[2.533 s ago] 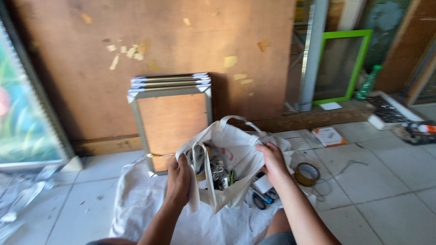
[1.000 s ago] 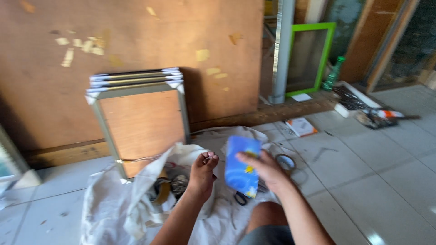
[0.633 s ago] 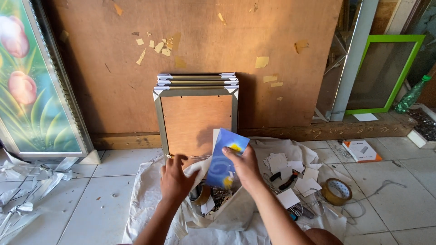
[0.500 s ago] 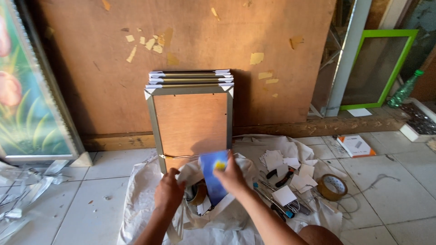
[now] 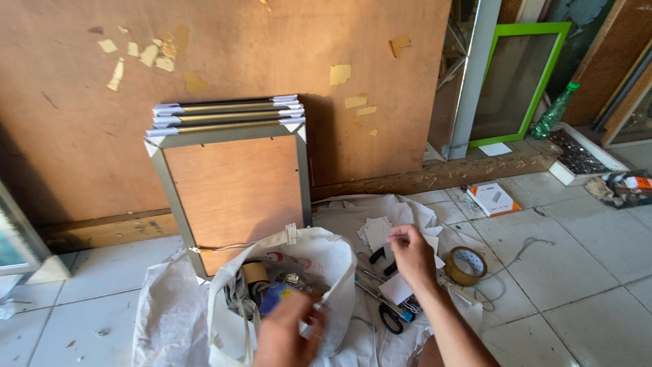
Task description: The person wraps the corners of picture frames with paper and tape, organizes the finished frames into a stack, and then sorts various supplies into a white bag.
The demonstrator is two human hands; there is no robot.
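Against brown board at left, stack of framed panels (image 5: 231, 183) leans upright. Just below it, white cloth bag (image 5: 309, 272) gapes open on white sheet (image 5: 170, 319). My left hand (image 5: 288, 333) at bag mouth, fingers curled on blue packet (image 5: 275, 297) sitting inside bag. Scissors (image 5: 390, 316) beside bag on sheet. My right hand (image 5: 411, 255) hovers above paper slips (image 5: 380, 231), fingertips pinched narrow; whether holding anything, cannot tell. Tape roll (image 5: 466, 265) just right, on tile.

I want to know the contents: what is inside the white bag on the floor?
Inside the white bag a brown tape roll, a blue packet and small metal parts show. The left hand reaches in and covers the rest; the bottom is hidden.
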